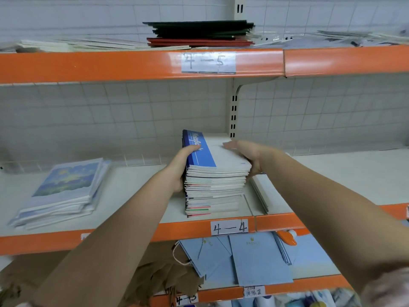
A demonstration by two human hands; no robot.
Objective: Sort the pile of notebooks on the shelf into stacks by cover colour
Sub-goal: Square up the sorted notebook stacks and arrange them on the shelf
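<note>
A tall pile of notebooks (215, 191) stands in the middle of the shelf marked 4-4 (137, 187). Its top notebook (223, 155) is white with a blue band along its left side. My left hand (182, 168) grips the upper part of the pile on its left side, thumb on the top cover. My right hand (247, 155) holds the same upper part on its right side, fingers laid over the top cover. A stack of pale blue notebooks with a sky picture (64, 191) lies at the left of the shelf. A few thin white notebooks (260, 193) lie just right of the pile.
The shelf above, marked 4-5 (208, 63), holds black and red folders (199, 33) and flat paper. Below the orange front rail lie blue paper bags (254, 260) and brown paper bags (161, 273). A white bracket post (234, 111) stands behind the pile. A tiled wall backs the shelf.
</note>
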